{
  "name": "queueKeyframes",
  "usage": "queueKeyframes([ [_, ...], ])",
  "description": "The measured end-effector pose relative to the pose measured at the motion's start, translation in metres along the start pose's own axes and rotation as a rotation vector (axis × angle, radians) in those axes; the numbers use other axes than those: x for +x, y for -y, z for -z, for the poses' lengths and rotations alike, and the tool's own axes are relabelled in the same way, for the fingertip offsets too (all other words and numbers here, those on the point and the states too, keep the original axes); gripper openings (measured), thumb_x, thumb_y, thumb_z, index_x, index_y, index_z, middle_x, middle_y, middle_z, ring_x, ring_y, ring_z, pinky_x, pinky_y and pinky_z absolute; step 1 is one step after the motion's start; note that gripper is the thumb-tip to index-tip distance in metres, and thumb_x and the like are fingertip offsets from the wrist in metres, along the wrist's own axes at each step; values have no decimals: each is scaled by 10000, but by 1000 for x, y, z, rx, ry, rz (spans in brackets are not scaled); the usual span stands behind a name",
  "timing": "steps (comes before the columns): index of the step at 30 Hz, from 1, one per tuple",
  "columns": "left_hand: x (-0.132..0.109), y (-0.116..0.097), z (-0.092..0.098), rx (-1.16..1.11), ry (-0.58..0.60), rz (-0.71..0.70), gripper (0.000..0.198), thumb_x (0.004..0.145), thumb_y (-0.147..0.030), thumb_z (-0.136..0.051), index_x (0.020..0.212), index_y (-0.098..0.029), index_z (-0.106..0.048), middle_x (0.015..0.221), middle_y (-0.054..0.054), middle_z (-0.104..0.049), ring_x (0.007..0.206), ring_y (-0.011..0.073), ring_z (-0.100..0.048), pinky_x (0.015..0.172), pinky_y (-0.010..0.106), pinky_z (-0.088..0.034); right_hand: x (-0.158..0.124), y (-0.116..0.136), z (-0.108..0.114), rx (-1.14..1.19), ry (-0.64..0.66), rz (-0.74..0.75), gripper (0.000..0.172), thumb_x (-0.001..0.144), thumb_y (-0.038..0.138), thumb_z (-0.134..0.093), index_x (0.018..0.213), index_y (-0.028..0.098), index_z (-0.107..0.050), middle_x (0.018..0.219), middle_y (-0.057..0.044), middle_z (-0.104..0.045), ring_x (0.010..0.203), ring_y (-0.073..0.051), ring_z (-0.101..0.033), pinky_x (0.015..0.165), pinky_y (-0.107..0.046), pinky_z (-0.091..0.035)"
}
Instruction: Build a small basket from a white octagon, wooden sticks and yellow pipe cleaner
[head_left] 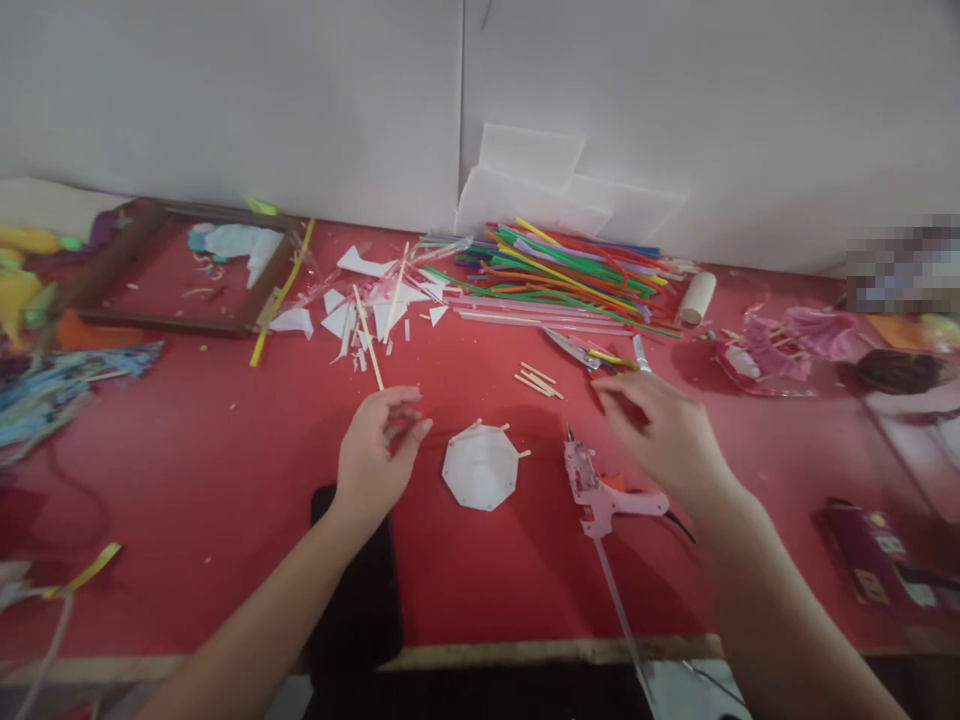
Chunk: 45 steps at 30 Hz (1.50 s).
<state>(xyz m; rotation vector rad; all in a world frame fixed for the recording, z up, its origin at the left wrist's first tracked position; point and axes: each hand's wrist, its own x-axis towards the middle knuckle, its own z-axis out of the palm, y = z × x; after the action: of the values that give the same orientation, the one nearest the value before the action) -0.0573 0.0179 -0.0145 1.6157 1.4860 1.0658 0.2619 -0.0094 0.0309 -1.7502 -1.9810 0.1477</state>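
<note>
My left hand (375, 450) hovers over the red table (225, 480), its fingers pinched on a thin wooden stick (367, 335) that points up and away. Just to its right lies a white octagon of card (481, 467) with short stick ends poking out from its top edge. My right hand (660, 430) reaches forward above a pink glue gun (596, 490), fingers curled and blurred; I cannot make out anything in them. Several loose short sticks (538, 381) lie just beyond the octagon.
A heap of coloured straws (562, 270) and white foam sheets (532, 180) sit at the back. Scissors (581, 352), white paper scraps (352, 310), a brown frame (180, 265), a black phone (360, 590) and pink paper decorations (780, 345) surround the work spot.
</note>
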Motion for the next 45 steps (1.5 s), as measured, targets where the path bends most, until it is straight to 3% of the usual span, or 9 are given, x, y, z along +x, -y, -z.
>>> queueKeyframes([
  [3, -3, -9, 11, 90, 134, 113, 269, 994, -393, -432, 988, -201, -619, 723, 9, -668, 597, 146, -657, 622, 302, -572, -51, -10, 16, -81, 236, 2, 387, 838, 147, -473, 1198, 183, -609, 1160, -111, -701, 1038, -258, -688, 873, -401, -562],
  [6, -8, -11, 18, 211, 345, -86, 385, 966, -362, -505, 1318, -212, -458, 1122, 99, -727, 1082, 244, -688, 927, 431, -558, -94, -19, 16, -149, 343, -7, 532, 770, 110, -462, 1295, 151, -538, 1242, -148, -658, 1156, -310, -635, 958, -487, -534],
  [8, -9, -8, 18, 283, 521, -266, 701, 909, -328, -605, 1480, -215, -213, 1465, 178, -536, 1391, 307, -477, 1100, 538, -430, -109, -19, 8, -134, 349, -50, 552, 763, 93, -452, 1307, 159, -524, 1256, -146, -644, 1158, -310, -623, 962, -499, -530],
  [10, -9, -5, 15, 337, 634, -367, 866, 886, -321, -648, 1521, -239, -65, 1577, 196, -394, 1496, 332, -307, 1153, 602, -338, -114, -16, -3, -111, 323, -97, 543, 777, 92, -462, 1308, 183, -528, 1196, -128, -655, 1104, -302, -622, 925, -488, -542],
  [15, -1, -2, 9, 324, 759, -356, 1115, 835, -320, -727, 1528, -293, 147, 1572, 192, -407, 1491, 339, -318, 1164, 660, -262, -109, -12, -24, -44, 147, -34, 457, 737, 80, -488, 1156, 215, -607, 998, -89, -675, 926, -271, -623, 833, -439, -550],
  [19, 0, 0, 6, 305, 716, -331, 1108, 817, -380, -756, 1536, -279, 82, 1486, 194, -515, 1455, 356, -379, 1151, 649, -284, -102, -15, -21, 135, 44, -11, 353, 746, 166, -550, 1093, 197, -608, 938, -79, -691, 807, -234, -655, 692, -347, -545],
  [25, -9, 4, -1, 407, 554, -334, 1160, 663, -562, -836, 1521, -219, -134, 1429, 218, -537, 1419, 437, -387, 1119, 651, -329, -84, 7, -9, 434, 202, -113, 214, 715, 114, -494, 857, 209, -624, 656, 23, -608, 525, -122, -544, 484, -231, -408],
  [30, -7, 4, 0, 391, 581, -329, 953, 725, -621, -760, 1463, -217, -312, 1470, 197, -519, 1458, 415, -336, 1132, 635, -318, -78, 21, -13, 395, 197, -142, 103, 673, 122, -483, 636, 218, -481, 581, 41, -479, 505, -104, -443, 482, -232, -336],
  [45, -7, 3, -1, 382, 569, -334, 903, 762, -590, -744, 1465, -202, -332, 1418, 179, -580, 1426, 396, -395, 1139, 643, -314, -76, 22, -15, 263, 258, -151, 187, 708, 143, -459, 640, 241, -316, 572, 51, -401, 502, -105, -408, 482, -237, -290],
])
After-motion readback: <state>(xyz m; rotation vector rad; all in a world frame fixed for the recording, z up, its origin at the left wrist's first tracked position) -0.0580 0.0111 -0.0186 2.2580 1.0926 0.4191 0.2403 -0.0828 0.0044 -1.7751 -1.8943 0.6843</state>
